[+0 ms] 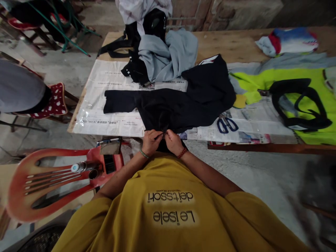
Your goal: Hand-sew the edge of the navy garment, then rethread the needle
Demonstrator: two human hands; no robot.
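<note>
Mustard-yellow T-shirt (168, 175) cloth spreads closest to the camera, worn by the person and printed with dark lettering that reads upside down from here. Beyond it, at the near edge of the table, lies a black garment (168, 105), its near edge bunched between the two hands. The left hand (151, 142), with a green beaded bracelet (144, 153) at the wrist, has its thumb and fingers closed in a pinch on the cloth; the right hand (174, 142), wearing a red beaded bracelet (182, 153), pinches the same spot just beside it. One narrow part of the garment reaches left, and a wider part with a white mark goes far and right.

Newspaper sheets (89, 105) lie beneath it on a wooden table (217, 43). Just beyond the garment sits a heap of grey cloth (168, 52), with black straps (118, 49) to its left and white fabric (144, 8) behind. To the right, a neon-yellow and grey garment (312, 94) bears a looped black band (275, 101); farther off is a folded blue, white and red garment (296, 40).

Left of the person stands a red plastic chair (23, 178) carrying a bottle with a pale cap (76, 167). Farther left, a person in grey (19, 84) sits on a red patterned cushion (58, 99).
</note>
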